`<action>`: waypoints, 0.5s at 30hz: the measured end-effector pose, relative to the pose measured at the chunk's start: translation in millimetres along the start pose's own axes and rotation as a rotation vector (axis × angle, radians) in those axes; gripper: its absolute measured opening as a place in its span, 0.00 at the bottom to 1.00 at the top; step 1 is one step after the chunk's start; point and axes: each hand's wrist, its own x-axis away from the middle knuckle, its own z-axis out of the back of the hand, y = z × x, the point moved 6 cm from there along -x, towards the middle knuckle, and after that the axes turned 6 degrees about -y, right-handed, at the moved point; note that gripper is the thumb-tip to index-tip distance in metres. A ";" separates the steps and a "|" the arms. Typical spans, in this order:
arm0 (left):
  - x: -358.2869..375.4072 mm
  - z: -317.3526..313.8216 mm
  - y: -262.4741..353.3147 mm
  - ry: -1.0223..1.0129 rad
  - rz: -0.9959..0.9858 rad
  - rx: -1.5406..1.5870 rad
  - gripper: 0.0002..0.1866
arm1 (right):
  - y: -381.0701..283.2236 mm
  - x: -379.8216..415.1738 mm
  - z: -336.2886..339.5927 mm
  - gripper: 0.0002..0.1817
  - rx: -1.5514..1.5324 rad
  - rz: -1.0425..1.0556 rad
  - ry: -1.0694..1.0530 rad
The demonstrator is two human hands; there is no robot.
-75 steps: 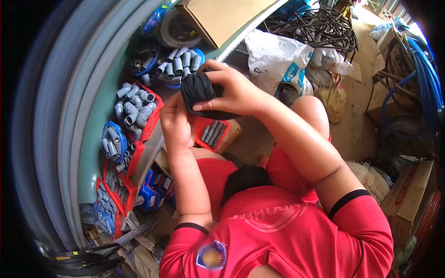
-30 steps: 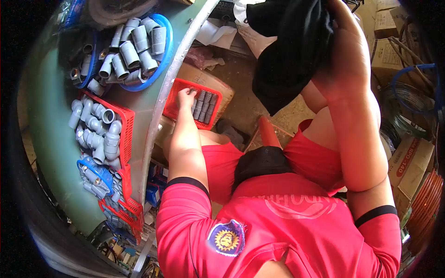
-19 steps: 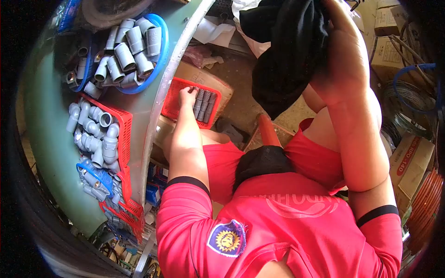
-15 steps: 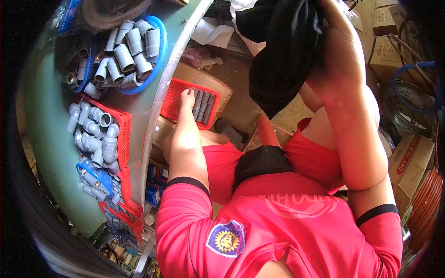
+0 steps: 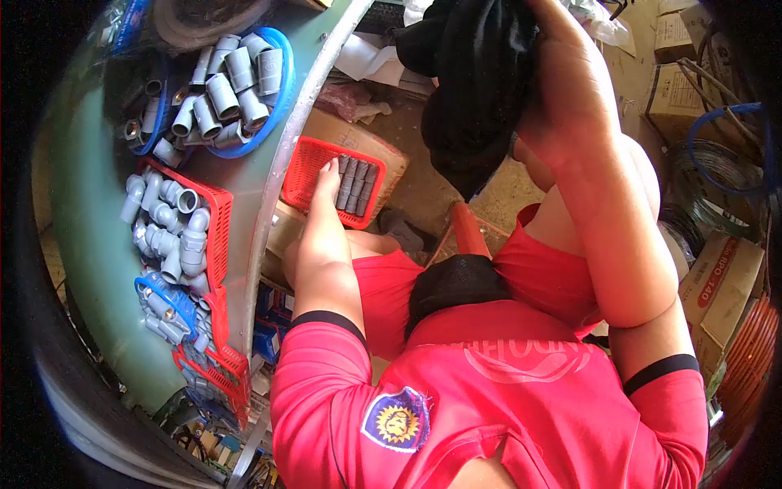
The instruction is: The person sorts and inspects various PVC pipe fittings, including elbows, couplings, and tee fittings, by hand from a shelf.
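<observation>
Currently, left hand [image 5: 329, 181] is in the red basket [image 5: 299, 169], at the edge of the grey cylinders [image 5: 357, 186] lying there; finger closure unclear. Right hand [image 5: 562, 106] holds up black cloth [image 5: 476, 90], its fingers mostly hidden, grip unreadable.

The green table [image 5: 90, 277] filled the left side of the frame. Directly on it, in the upper left, there stood a large blue basket [image 5: 287, 94] and a darker blue basket [image 5: 165, 98], both with grey pipe pieces. Below them was a tall red basket [image 5: 220, 236] with grey elbows, then a small blue basket [image 5: 193, 326]. Near the upper centre, a cardboard box [image 5: 391, 167] carried a shallow red basket [image 5: 300, 173] with dark grey tubes.
</observation>
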 end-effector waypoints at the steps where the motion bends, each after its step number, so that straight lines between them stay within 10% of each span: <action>1: -0.5 0.7 -0.3 -0.001 0.004 -0.004 0.29 | 0.0 -1.5 -0.8 0.20 0.002 0.000 -0.001; 15: 11.3 7.9 -10.2 0.057 -0.054 0.068 0.29 | 36.3 -9.3 -16.9 0.23 0.088 -0.039 -0.075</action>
